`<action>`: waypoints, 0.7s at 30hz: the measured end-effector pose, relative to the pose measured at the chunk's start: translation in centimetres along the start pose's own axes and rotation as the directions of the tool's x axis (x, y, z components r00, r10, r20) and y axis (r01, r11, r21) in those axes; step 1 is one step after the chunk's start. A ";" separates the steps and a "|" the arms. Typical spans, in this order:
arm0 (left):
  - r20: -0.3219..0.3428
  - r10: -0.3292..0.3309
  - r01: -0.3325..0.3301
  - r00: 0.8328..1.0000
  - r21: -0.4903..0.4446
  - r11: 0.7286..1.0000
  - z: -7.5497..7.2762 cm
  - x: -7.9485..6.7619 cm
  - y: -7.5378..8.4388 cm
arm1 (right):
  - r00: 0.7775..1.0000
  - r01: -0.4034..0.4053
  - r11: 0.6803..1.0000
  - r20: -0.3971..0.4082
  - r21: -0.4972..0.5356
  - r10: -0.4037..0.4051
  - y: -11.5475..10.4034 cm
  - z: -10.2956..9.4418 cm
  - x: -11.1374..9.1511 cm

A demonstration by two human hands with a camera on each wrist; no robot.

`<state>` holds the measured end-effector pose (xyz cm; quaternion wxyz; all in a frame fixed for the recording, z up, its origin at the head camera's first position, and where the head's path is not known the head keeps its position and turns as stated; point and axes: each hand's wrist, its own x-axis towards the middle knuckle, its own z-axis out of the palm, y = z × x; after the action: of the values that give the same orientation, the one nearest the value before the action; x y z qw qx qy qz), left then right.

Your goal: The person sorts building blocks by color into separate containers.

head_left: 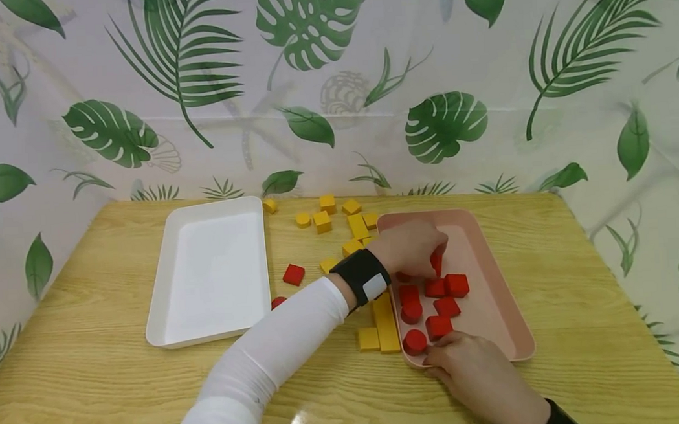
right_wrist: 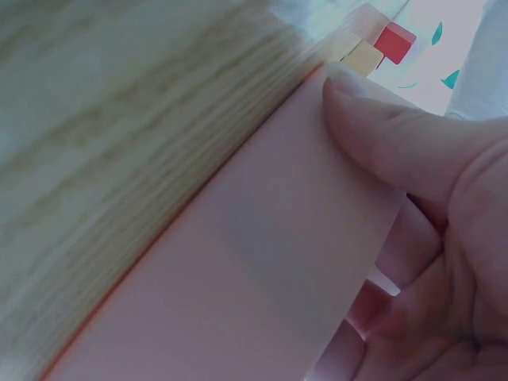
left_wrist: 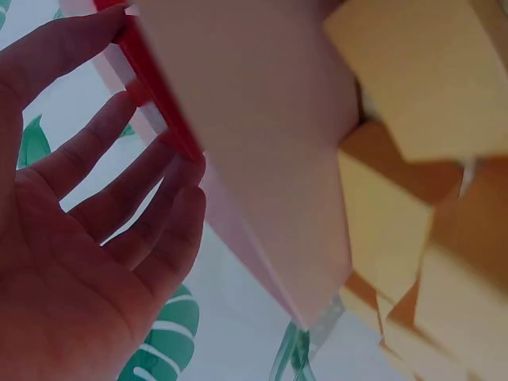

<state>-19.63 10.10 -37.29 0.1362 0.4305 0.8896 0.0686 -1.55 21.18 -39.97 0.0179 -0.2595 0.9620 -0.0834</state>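
In the head view, my left hand (head_left: 410,246) reaches over the left wall of the pink tray (head_left: 462,230) and pinches a red block (head_left: 437,262) inside it. The left wrist view shows its fingertips against the long red block (left_wrist: 168,99); the block's full shape is hidden. At the tray's near edge, my right hand (head_left: 479,367) grips the rim. In the right wrist view, the thumb of the right hand (right_wrist: 444,206) lies on the tray's outer wall (right_wrist: 238,238), with fingers over the inner side. Several red cubes (head_left: 457,285) and red cylinders (head_left: 414,342) sit in the tray.
A white tray (head_left: 220,265) stands on the left of the wooden table (head_left: 93,383). Several yellow blocks (head_left: 322,222) lie between the trays, some against the pink tray's left wall. A red block (head_left: 293,274) lies near the white tray. Leaf-patterned cloth (head_left: 370,139) hangs behind.
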 end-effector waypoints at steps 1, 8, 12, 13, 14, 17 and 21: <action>0.001 0.000 0.000 1.000 0.013 1.000 0.2 0.0 0.1 | 1.000 0.002 1.000 0.001 -0.001 -0.002 0.0 0.0 0.0; 0.021 -0.037 0.036 0.999 0.041 0.999 0.5 -0.2 0.1 | 1.000 0.013 1.000 -0.016 0.002 -0.013 0.0 -0.1 0.0; -0.027 -0.032 0.033 0.999 0.050 0.998 -0.2 -1.7 -1.0 | 1.000 -0.005 1.000 -0.002 -0.008 0.005 -0.1 0.1 0.0; -0.041 -0.033 0.035 0.999 0.052 0.998 -0.5 -2.3 -1.4 | 1.000 -0.009 1.000 -0.001 -0.011 0.009 -0.1 0.1 0.1; -0.053 -0.041 0.043 0.998 0.051 0.998 -0.8 -3.0 -1.9 | 1.000 -0.013 1.000 -0.001 -0.015 0.013 -0.1 0.1 0.1; -0.089 -0.064 0.067 0.994 0.033 0.997 -1.5 -5.4 -3.9 | 1.000 -0.018 1.000 -0.010 -0.025 0.018 -0.2 0.0 0.1; -0.095 -0.111 0.115 0.989 0.041 0.993 -1.5 -8.9 -7.0 | 0.999 -0.036 0.999 0.004 -0.028 0.036 -0.3 0.0 0.0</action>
<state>-20.03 -1.23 -35.86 0.0886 0.3788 0.9193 0.0600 -1.38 20.95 -39.89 0.0178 -0.2423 0.9676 -0.0692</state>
